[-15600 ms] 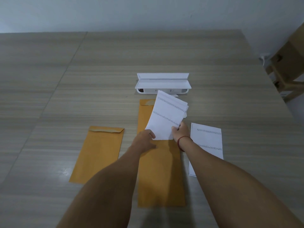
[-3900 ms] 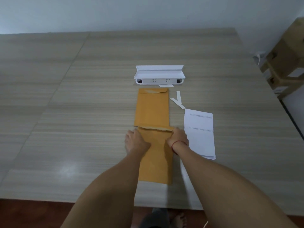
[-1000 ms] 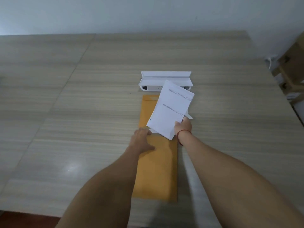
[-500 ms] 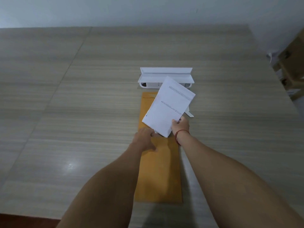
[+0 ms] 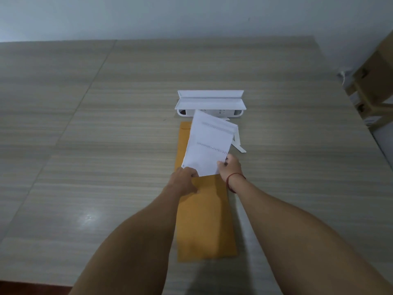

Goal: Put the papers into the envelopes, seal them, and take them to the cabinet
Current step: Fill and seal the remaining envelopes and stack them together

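A stack of white printed papers [image 5: 207, 145] is held tilted above the table, its lower edge at the mouth of the near brown envelope [image 5: 205, 220]. My right hand [image 5: 230, 167] grips the papers' lower right corner. My left hand [image 5: 184, 180] pinches the near envelope's top edge at the papers' lower left corner. A second brown envelope [image 5: 182, 141] lies flat farther away, mostly hidden behind the papers.
A white power-strip box [image 5: 210, 104] with its lid open stands beyond the envelopes. Two white peel-off strips [image 5: 238, 143] lie right of the papers. Cardboard boxes [image 5: 374, 77] stand off the table's right edge. The table's near edge runs at bottom left.
The papers have dropped lower and squared up with the near envelope's mouth. My left hand has shifted from resting flat on the envelope to pinching its top edge.
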The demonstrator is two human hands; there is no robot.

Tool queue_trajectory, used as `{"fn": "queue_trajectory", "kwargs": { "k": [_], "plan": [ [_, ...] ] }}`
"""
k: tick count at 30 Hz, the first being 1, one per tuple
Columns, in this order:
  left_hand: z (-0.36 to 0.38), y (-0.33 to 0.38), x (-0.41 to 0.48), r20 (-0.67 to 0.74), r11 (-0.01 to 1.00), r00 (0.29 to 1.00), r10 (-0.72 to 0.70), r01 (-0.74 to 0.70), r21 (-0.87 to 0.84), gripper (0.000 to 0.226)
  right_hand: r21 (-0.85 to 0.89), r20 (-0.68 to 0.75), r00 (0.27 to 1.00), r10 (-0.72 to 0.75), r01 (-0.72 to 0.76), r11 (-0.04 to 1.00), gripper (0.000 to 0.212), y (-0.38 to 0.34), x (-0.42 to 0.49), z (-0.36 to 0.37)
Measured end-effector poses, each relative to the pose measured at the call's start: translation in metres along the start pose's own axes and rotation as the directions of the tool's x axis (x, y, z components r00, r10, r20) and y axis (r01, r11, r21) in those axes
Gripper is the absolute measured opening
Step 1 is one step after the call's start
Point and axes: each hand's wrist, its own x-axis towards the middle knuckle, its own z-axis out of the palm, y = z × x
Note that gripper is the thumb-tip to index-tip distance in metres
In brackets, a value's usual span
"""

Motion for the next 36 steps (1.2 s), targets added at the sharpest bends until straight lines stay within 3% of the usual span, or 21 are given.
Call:
{"fn": "queue_trajectory", "kwargs": {
  "k": [7, 11, 16, 21, 28, 33, 36],
  "plan": [
    [0.003, 0.003, 0.004, -0.051, 1.0, 0.999, 0.002, -0.001, 0.014, 0.028, -0.458, 0.081, 0.996, -0.031, 0.065, 0.887, 0.021, 0.0, -0.005, -0.005],
    [0.004, 0.004, 0.004, -0.05, 1.0, 0.999, -0.007, 0.008, 0.027, 0.028, -0.407, 0.125, 0.99, 0.063, -0.007, 0.913, 0.024, 0.002, -0.005, -0.008],
    [0.002, 0.005, 0.008, -0.065, 1.0, 0.998, 0.006, -0.007, -0.01, 0.026, -0.201, 0.021, 1.0, -0.014, 0.018, 0.979, 0.025, -0.009, -0.002, -0.009],
    [0.003, 0.007, 0.011, -0.092, 1.0, 0.996, -0.002, -0.001, -0.024, 0.025, -0.437, 0.08, 0.997, 0.021, 0.016, 0.899, 0.022, -0.003, -0.005, -0.012],
    [0.005, 0.007, 0.013, -0.066, 0.999, 0.997, 0.026, -0.028, -0.037, 0.026, -0.29, 0.014, 0.999, -0.03, 0.033, 0.956, 0.029, -0.012, 0.0, -0.015],
    [0.009, 0.005, 0.015, -0.093, 0.998, 0.996, -0.011, 0.005, -0.066, 0.03, -0.498, 0.087, 0.996, 0.01, 0.035, 0.867, 0.019, -0.008, -0.007, -0.018],
    [0.012, 0.004, 0.015, -0.076, 0.997, 0.997, -0.013, 0.007, -0.071, 0.031, -0.439, 0.087, 0.996, 0.005, 0.034, 0.898, 0.022, -0.009, -0.003, -0.018]
  ]
}}
